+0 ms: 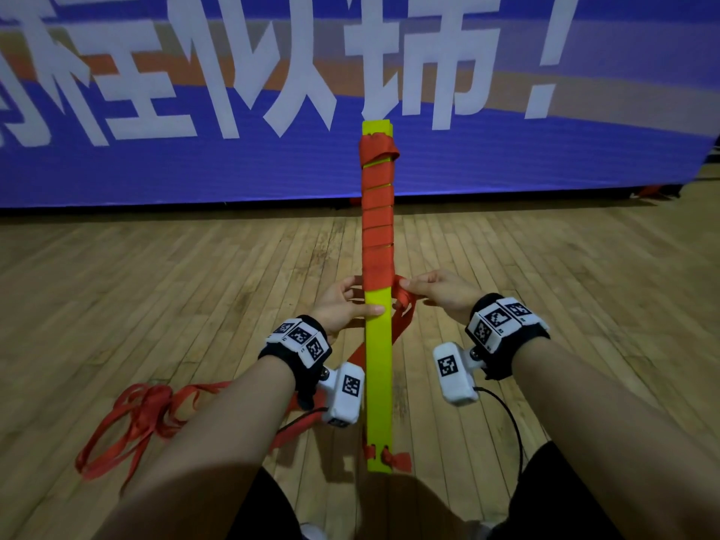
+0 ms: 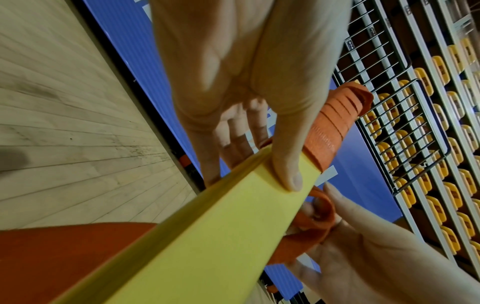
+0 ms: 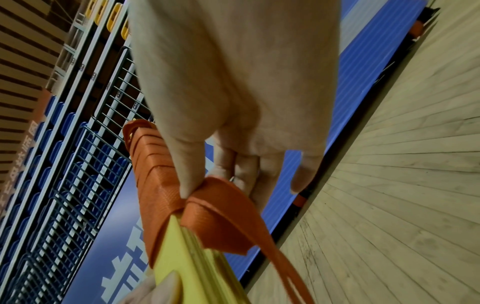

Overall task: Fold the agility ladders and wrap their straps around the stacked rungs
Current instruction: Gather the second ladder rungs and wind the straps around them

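A stack of yellow ladder rungs (image 1: pixel 378 376) stands tilted away from me, its near end by my knees. An orange strap (image 1: pixel 377 212) spirals in several turns round its upper half. My left hand (image 1: pixel 346 305) grips the stack (image 2: pixel 207 236) just below the wrapping, thumb across the front face. My right hand (image 1: pixel 432 292) pinches a bunched loop of the strap (image 3: pixel 221 209) against the right edge of the rungs (image 3: pixel 182 257). The rest of the strap (image 1: pixel 132 418) trails loose on the floor at my left.
A wooden sports floor (image 1: pixel 565 286) lies all around. A blue banner (image 1: pixel 195 157) with white characters stands across the back. Behind it the wrist views show railings and stadium seats (image 2: pixel 441 144). A knotted strap end (image 1: pixel 397 459) hangs at the stack's near end.
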A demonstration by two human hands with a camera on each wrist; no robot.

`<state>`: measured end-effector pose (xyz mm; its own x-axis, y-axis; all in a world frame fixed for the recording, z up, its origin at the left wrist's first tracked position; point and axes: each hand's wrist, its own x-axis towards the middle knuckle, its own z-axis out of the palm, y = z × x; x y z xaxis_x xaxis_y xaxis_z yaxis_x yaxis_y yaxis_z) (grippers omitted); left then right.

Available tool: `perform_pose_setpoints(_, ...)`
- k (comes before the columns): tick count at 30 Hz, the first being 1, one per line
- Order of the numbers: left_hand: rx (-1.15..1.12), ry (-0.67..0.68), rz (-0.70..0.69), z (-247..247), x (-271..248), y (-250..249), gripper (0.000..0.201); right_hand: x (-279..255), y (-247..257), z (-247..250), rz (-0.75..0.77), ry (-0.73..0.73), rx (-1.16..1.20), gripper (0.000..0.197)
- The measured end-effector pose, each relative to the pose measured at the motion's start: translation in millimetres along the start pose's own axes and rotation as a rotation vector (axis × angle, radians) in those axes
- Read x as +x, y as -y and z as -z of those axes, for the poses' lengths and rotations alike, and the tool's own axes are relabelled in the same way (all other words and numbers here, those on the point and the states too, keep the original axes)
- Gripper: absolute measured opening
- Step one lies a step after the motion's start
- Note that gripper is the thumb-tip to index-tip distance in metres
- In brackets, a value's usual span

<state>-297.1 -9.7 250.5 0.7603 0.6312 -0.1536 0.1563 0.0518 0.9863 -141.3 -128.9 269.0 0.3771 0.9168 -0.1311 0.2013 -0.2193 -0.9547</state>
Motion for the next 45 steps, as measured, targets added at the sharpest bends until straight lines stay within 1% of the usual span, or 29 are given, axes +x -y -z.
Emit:
perform_pose_setpoints(5,-0.011,-0.074,-0.027,-1.2,1.4,-1.3,0.057,2.6,-3.4,1.6,0.0,0.012,0.13,0.034)
perform_pose_setpoints(9,-0.003,-0.131,-0.025,3.8,3.1,0.9,0.058,1.0,-3.3,1.5,-0.003,0.02,0.092,0.033)
perform_pose_setpoints(13,0.01,-0.129,-0.024,6.9,2.9,1.3,0.059,1.1,-1.6,1.2,0.009,0.012,0.126,0.032)
perform_pose_setpoints(15,0.019,-0.127,-0.028,7.6,3.2,1.3,0.06,-0.1,0.6,1.8,-0.016,0.025,0.075,0.033)
perform_pose_setpoints(17,0.018,-0.128,-0.027,8.3,3.9,1.8,0.06,-1.6,2.3,3.6,-0.032,0.035,-0.059,0.032)
perform_pose_setpoints(19,0.004,-0.128,-0.023,9.1,3.9,2.3,0.061,-3.4,3.9,4.8,-0.039,0.074,-0.165,0.027)
perform_pose_setpoints(20,-0.001,-0.123,-0.02,9.3,3.8,2.6,0.06,-3.5,3.8,5.1,-0.049,0.103,-0.175,0.025)
perform_pose_setpoints(25,-0.038,-0.079,0.002,5.4,1.7,3.1,0.052,-4.7,2.8,1.5,-0.122,0.184,0.02,0.018)
perform_pose_setpoints(27,-0.052,-0.066,0.009,3.8,1.6,2.8,0.049,-7.6,5.6,-1.6,-0.141,0.255,0.041,0.016)
perform_pose_setpoints(28,-0.056,-0.062,0.01,3.3,1.7,2.6,0.048,-8.4,5.9,-2.7,-0.156,0.29,0.044,0.017)
perform_pose_setpoints(30,-0.061,-0.052,0.011,3.6,1.6,2.0,0.045,-8.3,4.7,-3.6,-0.166,0.325,0.03,0.029)
perform_pose_setpoints(32,-0.061,-0.047,0.01,4.7,1.3,1.7,0.045,-4.3,0.4,-2.4,-0.148,0.296,-0.029,0.04)
perform_pose_setpoints(33,-0.057,-0.045,0.009,5.4,0.7,1.4,0.046,-2.0,-2.1,-1.3,-0.136,0.271,-0.071,0.042)
perform_pose_setpoints(36,-0.036,-0.037,-0.001,6.7,-1.1,0.2,0.046,2.2,-7.6,3.6,-0.112,0.244,-0.138,0.035)
perform_pose_setpoints(38,-0.028,-0.033,-0.004,6.9,-1.9,0.2,0.045,1.2,-8.0,5.5,-0.085,0.242,-0.117,0.03)
perform_pose_setpoints(40,-0.021,-0.032,-0.003,6.8,-2.7,0.1,0.046,-1.0,-6.4,5.8,-0.061,0.246,-0.049,0.027)
perform_pose_setpoints(42,-0.016,-0.034,-0.003,6.6,-3.0,0.2,0.047,-1.5,-5.4,6.2,-0.059,0.245,0.044,0.024)
perform_pose_setpoints(45,-0.012,-0.041,0.0,5.8,-3.4,-0.3,0.049,0.2,-5.6,7.1,-0.064,0.237,0.086,0.021)
